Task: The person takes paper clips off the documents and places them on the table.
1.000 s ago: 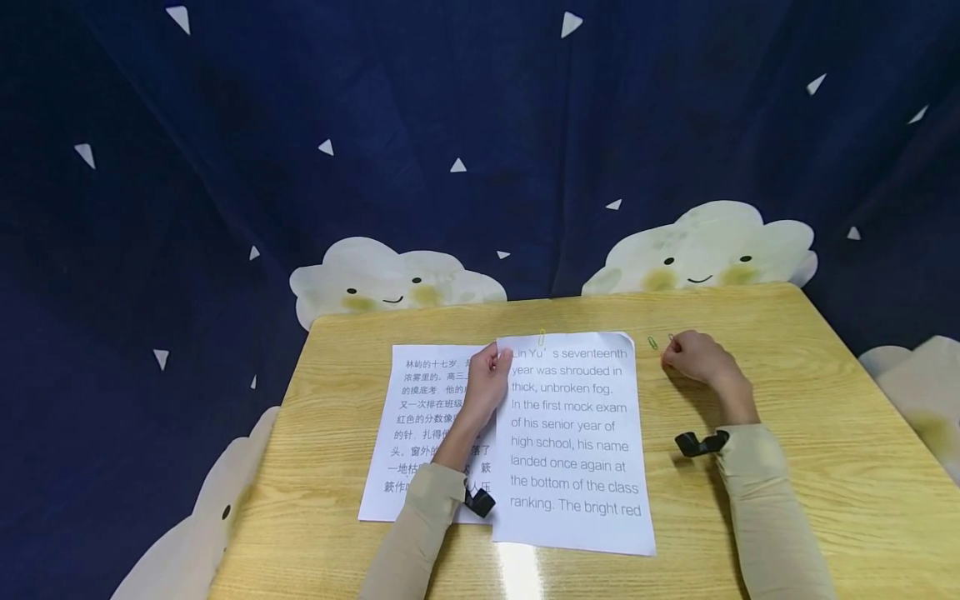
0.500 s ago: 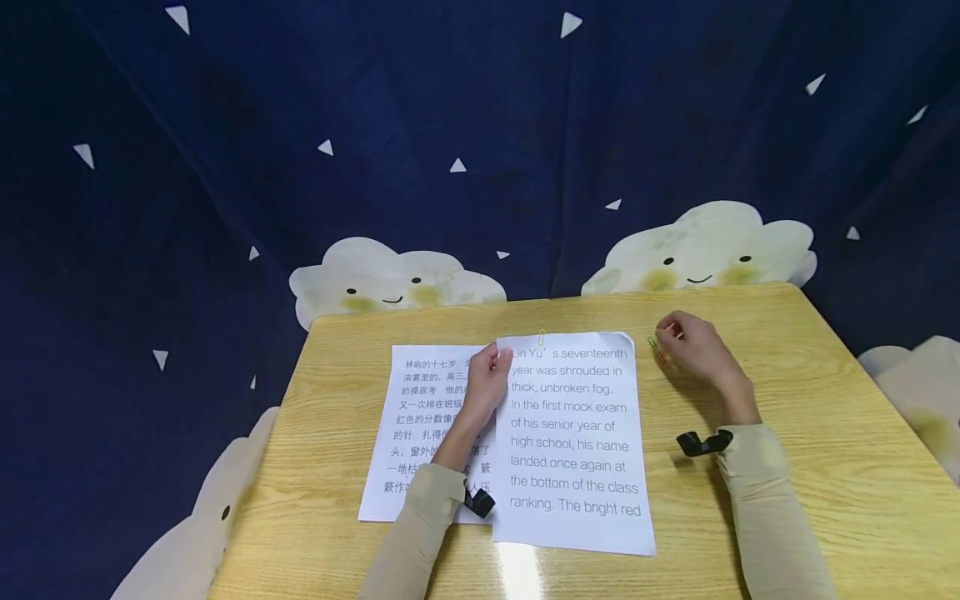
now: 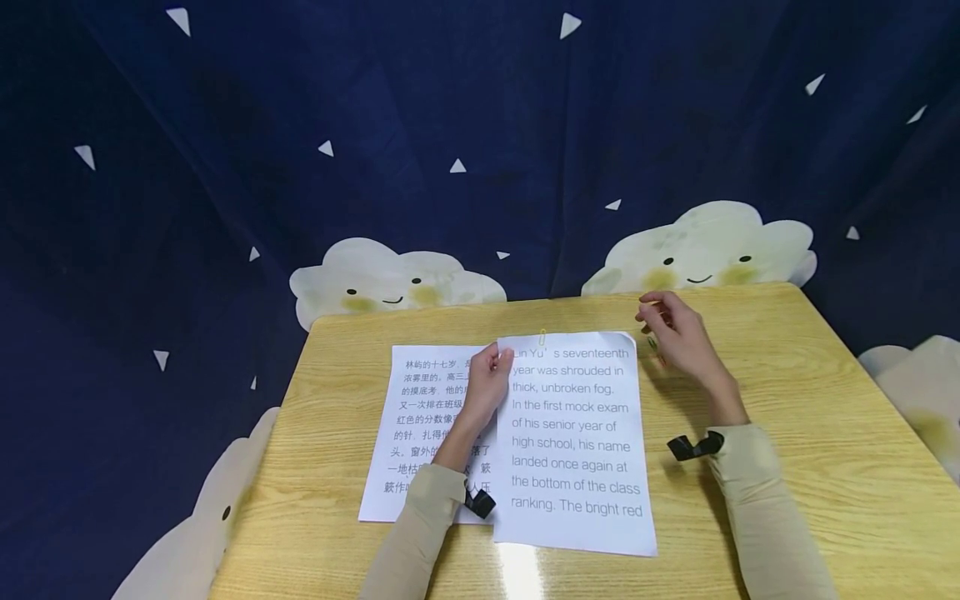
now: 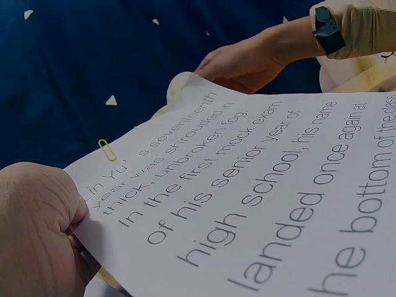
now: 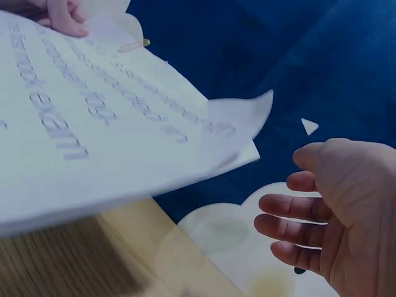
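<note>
My left hand [image 3: 486, 387] holds the upper left corner of several white sheets with English print [image 3: 573, 450], thumb on top. A yellow paper clip [image 3: 542, 337] sits on their top edge. At the right corner the top sheet curls away from those below [image 5: 247, 120]. My right hand [image 3: 678, 337] hovers to the right of this corner, fingers loosely bent; nothing shows between them in the right wrist view. Just below it a green paper clip [image 3: 652, 342] lies on the table, and an orange clip [image 3: 662, 361] is partly hidden by the hand.
Another sheet with Chinese print [image 3: 408, 417] lies flat to the left, partly beneath my left forearm and the English sheets. The wooden table [image 3: 825, 467] ends at a dark blue curtain [image 3: 465, 100] with cloud prints.
My right hand has risen from beside the clips and moved left toward the sheets' right corner, its fingers loosening. The left hand and the sheets stay nearly still.
</note>
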The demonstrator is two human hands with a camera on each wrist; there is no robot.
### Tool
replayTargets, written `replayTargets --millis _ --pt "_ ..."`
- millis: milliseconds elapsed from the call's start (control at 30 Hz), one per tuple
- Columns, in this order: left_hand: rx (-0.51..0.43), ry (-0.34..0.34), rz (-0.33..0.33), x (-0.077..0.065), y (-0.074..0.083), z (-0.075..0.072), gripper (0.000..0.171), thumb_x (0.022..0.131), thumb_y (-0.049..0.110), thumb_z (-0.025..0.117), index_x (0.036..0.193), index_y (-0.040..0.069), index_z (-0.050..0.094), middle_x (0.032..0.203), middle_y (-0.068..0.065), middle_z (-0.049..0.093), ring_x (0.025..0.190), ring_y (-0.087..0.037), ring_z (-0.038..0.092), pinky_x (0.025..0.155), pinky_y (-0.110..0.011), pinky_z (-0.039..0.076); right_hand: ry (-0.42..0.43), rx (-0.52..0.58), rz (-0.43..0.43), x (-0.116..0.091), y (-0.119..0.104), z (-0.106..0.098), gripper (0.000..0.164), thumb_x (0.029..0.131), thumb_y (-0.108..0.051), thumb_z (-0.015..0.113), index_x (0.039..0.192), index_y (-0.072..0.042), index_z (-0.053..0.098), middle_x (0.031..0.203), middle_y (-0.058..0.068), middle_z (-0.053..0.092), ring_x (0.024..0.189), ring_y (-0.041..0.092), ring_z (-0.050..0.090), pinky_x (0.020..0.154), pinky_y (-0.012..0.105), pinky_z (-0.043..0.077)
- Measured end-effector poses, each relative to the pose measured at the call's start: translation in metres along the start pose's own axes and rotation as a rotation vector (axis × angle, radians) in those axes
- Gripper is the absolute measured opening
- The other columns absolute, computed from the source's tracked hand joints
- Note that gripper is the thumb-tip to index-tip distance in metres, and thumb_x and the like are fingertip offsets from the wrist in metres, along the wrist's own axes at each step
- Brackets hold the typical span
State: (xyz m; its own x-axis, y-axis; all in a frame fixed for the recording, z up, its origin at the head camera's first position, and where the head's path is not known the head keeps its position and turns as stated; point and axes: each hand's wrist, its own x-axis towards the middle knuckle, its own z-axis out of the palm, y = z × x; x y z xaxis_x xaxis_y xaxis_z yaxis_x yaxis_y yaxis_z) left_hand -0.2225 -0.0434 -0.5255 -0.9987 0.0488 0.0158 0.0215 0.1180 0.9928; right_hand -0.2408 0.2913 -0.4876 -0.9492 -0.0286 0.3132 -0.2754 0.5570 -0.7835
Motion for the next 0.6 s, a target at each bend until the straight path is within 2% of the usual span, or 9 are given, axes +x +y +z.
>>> replayTargets --millis 133,300,433,500,600 --pt "-0.002 0.002 0.001 -0.001 0.001 0.001 0.025 0.109 0.021 0.056 0.121 0.006 0.072 0.077 -0.001 0.065 0.063 -0.011 0.056 0.056 -0.021 0.042 0.0 0.003 -0.008 -0.001 -0.009 0.002 0.043 0.112 -0.039 0.046 0.134 -0.004 0.059 0.11 0.018 0.07 0.094 0.035 0.069 0.07 0.019 0.05" --pt "-0.022 -0.007 -0.005 -0.002 0.003 0.002 0.024 0.109 0.021 0.056 0.12 0.006 0.072 0.079 -0.003 0.066 0.063 -0.011 0.059 0.056 -0.021 0.045 -0.014 -0.016 -0.017 -0.002 -0.018 0.002 0.044 0.112 -0.039 0.046 0.135 -0.003 0.059 0.11 0.019 0.07 0.096 0.038 0.067 0.061 0.023 0.05" --pt "-0.032 -0.014 0.002 -0.001 0.004 0.004 0.023 0.108 0.02 0.057 0.117 0.005 0.072 0.078 -0.002 0.066 0.063 -0.011 0.06 0.056 -0.021 0.046 -0.047 -0.017 -0.029 -0.002 -0.027 0.003 0.041 0.112 -0.038 0.048 0.131 -0.004 0.061 0.109 0.019 0.07 0.095 0.037 0.067 0.066 0.023 0.051" --pt "-0.027 -0.011 0.008 -0.002 0.005 0.005 0.022 0.108 0.02 0.058 0.113 0.003 0.072 0.076 0.0 0.064 0.062 -0.011 0.058 0.056 -0.02 0.044 -0.064 -0.03 -0.04 -0.003 -0.031 0.005 0.039 0.112 -0.037 0.049 0.128 -0.004 0.062 0.107 0.019 0.07 0.091 0.033 0.066 0.071 0.022 0.05" --pt "-0.014 -0.005 0.005 -0.002 0.005 0.006 0.023 0.108 0.022 0.058 0.106 0.004 0.071 0.073 0.002 0.062 0.06 -0.009 0.055 0.054 -0.02 0.041 -0.093 -0.062 -0.067 -0.003 -0.036 0.008 0.035 0.111 -0.034 0.053 0.123 -0.004 0.065 0.104 0.015 0.07 0.086 0.027 0.063 0.071 0.023 0.049"
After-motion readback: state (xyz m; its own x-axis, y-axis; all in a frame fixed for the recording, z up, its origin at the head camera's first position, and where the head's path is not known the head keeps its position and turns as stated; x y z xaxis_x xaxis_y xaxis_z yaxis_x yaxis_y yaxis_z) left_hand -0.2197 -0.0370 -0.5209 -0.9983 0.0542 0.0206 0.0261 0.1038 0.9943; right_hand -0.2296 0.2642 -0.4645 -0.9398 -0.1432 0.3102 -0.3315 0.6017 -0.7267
